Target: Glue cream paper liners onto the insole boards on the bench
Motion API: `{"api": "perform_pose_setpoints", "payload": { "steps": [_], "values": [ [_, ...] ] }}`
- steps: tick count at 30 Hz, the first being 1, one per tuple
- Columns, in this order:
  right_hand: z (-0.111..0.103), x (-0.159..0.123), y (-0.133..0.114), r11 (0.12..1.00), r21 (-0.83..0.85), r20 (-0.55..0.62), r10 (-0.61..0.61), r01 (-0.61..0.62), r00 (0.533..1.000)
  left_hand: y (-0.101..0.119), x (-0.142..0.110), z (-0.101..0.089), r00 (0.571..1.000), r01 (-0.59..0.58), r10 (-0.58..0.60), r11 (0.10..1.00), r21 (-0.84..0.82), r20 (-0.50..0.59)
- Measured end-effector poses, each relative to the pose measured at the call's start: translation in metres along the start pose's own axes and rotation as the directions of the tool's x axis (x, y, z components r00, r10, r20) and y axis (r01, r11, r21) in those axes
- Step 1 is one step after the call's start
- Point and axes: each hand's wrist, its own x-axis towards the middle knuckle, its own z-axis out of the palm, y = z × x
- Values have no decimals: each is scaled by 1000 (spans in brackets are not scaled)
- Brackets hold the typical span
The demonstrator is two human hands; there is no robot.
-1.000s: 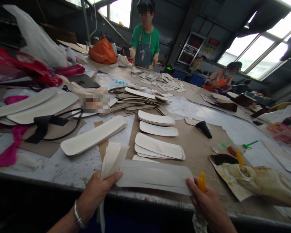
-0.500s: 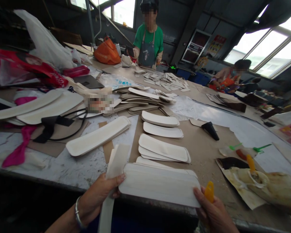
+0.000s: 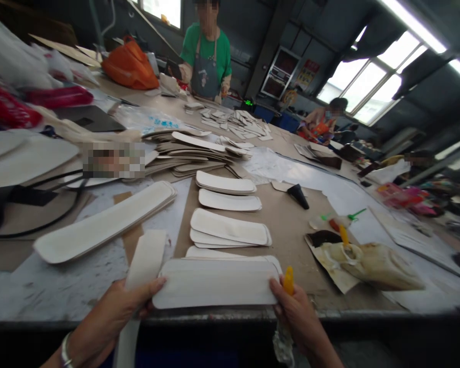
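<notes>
A long white padded panel lies flat at the table's near edge, on top of another piece like it. My left hand pinches its left end with the thumb and also grips a narrow white strip that hangs down over the edge. My right hand holds the panel's right end while a yellow-handled brush sits clamped in the same fist. Stacks of similar white panels lie just beyond on brown cardboard.
A glue-stained paper with a brush and bag lies to the right. A long white panel stack lies to the left. A black cone stands farther back. One person in green works at the far end, another at the right.
The panel has come down from a tilted hold to lie flat on the pile at the near edge. The view has swung to the right; both hands kept their grip.
</notes>
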Motion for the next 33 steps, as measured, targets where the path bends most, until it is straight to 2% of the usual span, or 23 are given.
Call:
{"api": "perform_pose_setpoints", "payload": {
  "steps": [3, 8, 14, 18, 22, 25, 28, 30, 33],
  "values": [
    [-4, 4, -1, 1000, 19, 63, -6, 5, 998, -2, 8, 2, 999, 50, -50, 998, 31, -9],
    [-12, 15, -7, 999, -4, 147, -31, 32, 989, 4, 20, 4, 998, -14, 24, 984, 178, -55],
    [-12, 34, -16, 995, -88, 100, -35, 44, 994, 21, 33, 11, 993, -65, 92, 946, 317, -69],
    [-9, 36, -20, 981, -180, 54, -65, 74, 996, 31, 31, 17, 997, -79, 81, 963, 257, 2],
    [-8, 33, -18, 969, -234, 10, -81, 81, 997, 33, 29, 19, 993, -113, 114, 978, 176, 7],
    [-9, 29, -19, 989, -137, 41, -58, 63, 997, 30, 29, 15, 996, -81, 79, 995, 65, 41],
    [-11, 26, -29, 998, 59, 157, -2, -8, 988, 34, 29, 13, 988, 10, 8, 993, -116, 156],
    [-11, 27, -40, 992, 124, 213, 10, -37, 977, 44, 31, 14, 979, 44, -4, 980, -192, 204],
    [-11, 40, -60, 998, 64, 204, -12, -1, 979, 63, 39, 21, 982, -38, 70, 983, -179, 175]
  ]
}}
